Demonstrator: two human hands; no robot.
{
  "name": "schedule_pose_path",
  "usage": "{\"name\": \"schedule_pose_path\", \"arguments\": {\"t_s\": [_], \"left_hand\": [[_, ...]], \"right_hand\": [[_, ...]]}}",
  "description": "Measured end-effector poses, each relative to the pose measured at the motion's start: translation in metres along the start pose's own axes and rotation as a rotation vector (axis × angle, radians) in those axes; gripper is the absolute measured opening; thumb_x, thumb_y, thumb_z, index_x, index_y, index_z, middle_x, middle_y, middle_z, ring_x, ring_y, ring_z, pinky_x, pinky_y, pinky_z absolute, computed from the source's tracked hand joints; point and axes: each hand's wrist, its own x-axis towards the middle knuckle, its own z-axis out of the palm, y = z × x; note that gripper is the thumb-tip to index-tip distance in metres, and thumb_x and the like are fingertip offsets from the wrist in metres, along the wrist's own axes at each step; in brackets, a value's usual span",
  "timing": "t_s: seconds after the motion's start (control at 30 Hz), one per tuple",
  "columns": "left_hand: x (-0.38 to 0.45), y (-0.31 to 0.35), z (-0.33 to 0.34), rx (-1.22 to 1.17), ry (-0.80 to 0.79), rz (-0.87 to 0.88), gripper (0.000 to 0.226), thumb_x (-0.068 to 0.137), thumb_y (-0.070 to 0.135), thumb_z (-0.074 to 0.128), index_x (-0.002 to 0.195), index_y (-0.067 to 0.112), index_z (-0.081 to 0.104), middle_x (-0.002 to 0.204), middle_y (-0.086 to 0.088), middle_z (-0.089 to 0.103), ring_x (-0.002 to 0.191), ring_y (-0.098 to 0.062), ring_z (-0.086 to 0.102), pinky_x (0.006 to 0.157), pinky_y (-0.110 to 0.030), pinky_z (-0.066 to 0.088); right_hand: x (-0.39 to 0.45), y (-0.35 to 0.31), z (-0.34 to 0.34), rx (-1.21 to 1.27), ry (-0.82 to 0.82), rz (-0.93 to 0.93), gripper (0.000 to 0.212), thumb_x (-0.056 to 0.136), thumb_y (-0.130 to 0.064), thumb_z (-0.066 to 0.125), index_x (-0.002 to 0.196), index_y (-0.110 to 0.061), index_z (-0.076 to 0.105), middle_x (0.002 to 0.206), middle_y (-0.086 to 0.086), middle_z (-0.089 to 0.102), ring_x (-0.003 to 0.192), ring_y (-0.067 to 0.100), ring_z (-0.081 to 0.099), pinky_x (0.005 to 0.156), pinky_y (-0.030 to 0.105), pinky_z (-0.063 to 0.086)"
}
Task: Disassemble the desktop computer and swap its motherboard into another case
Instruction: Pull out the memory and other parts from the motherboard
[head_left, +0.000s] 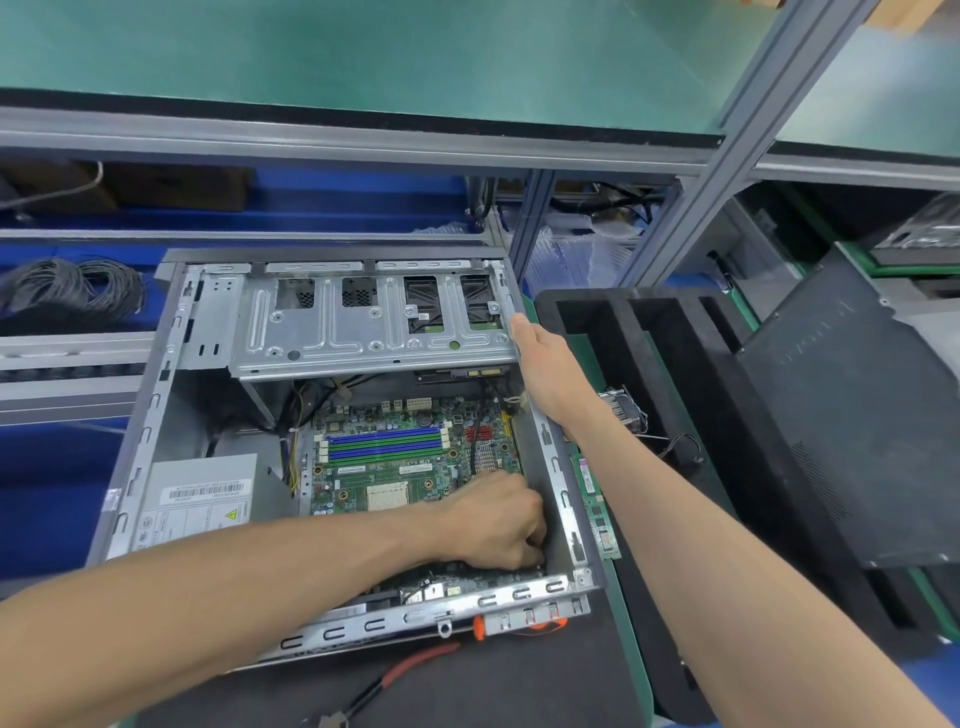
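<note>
An open grey desktop case (130, 467) lies on the bench with its green motherboard (395, 467) exposed inside. A metal drive cage (332, 332) is swung up at the case's far end. My right hand (545, 364) rests on the cage's right edge, fingers extended along it. My left hand (498, 519) reaches down into the case's near right corner with curled fingers over the board; what the fingertips pinch is hidden. A grey power supply (202, 499) sits in the case's left half.
A loose green memory stick (597, 504) lies just right of the case. Black foam trays (649, 353) and a dark side panel (852, 431) fill the right. Red-handled pliers (410, 670) lie in front of the case. Coiled cable (72, 286) sits far left.
</note>
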Motion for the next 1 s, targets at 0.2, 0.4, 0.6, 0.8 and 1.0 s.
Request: {"name": "schedule_pose_path", "arguments": {"t_s": [0.2, 0.4, 0.6, 0.8, 1.0], "left_hand": [[0.0055, -0.0018, -0.0044, -0.17, -0.038, -0.07, 0.057, 0.078, 0.026, 0.079, 0.039, 0.027, 0.038, 0.036, 0.026, 0.044, 0.042, 0.009, 0.048, 0.048, -0.016, 0.024], [0.0059, 0.0037, 0.0013, 0.002, 0.007, -0.03, 0.055, 0.075, 0.026, 0.075, 0.041, 0.021, 0.033, 0.036, 0.012, 0.035, 0.037, -0.005, 0.037, 0.049, -0.02, 0.032], [0.0088, -0.0009, -0.0047, -0.186, -0.038, -0.104, 0.056, 0.075, 0.021, 0.079, 0.036, 0.022, 0.039, 0.035, 0.023, 0.044, 0.042, 0.008, 0.048, 0.049, -0.019, 0.03], [0.0082, 0.0062, -0.0035, -0.034, -0.005, -0.063, 0.05, 0.075, 0.025, 0.076, 0.043, 0.019, 0.037, 0.039, 0.011, 0.04, 0.039, -0.004, 0.04, 0.048, -0.02, 0.033], [0.0105, 0.004, -0.007, -0.138, -0.025, -0.126, 0.052, 0.072, 0.023, 0.08, 0.042, 0.024, 0.038, 0.034, 0.017, 0.043, 0.039, 0.003, 0.041, 0.046, -0.017, 0.03]], "right_hand": [[0.0003, -0.0003, -0.0001, 0.011, -0.002, 0.01, 0.055, 0.107, -0.051, 0.022, 0.13, -0.014, 0.057, 0.117, 0.0, 0.055, 0.113, 0.02, 0.051, 0.095, 0.033, 0.031], [0.0001, -0.0005, 0.0005, 0.008, 0.0, 0.011, 0.054, 0.107, -0.051, 0.022, 0.126, -0.016, 0.058, 0.115, 0.0, 0.054, 0.111, 0.02, 0.05, 0.095, 0.033, 0.031], [0.0, -0.0004, 0.0004, 0.018, 0.001, 0.015, 0.053, 0.106, -0.052, 0.023, 0.127, -0.017, 0.057, 0.113, -0.001, 0.052, 0.108, 0.018, 0.048, 0.095, 0.032, 0.03], [-0.0004, 0.0005, 0.0006, 0.011, 0.003, 0.02, 0.046, 0.106, -0.051, 0.023, 0.105, -0.019, 0.056, 0.106, 0.002, 0.058, 0.104, 0.02, 0.053, 0.091, 0.033, 0.032], [0.0006, 0.0004, 0.0005, 0.02, -0.001, 0.023, 0.045, 0.105, -0.053, 0.024, 0.108, -0.021, 0.056, 0.11, 0.003, 0.059, 0.107, 0.021, 0.054, 0.091, 0.034, 0.033]]}}
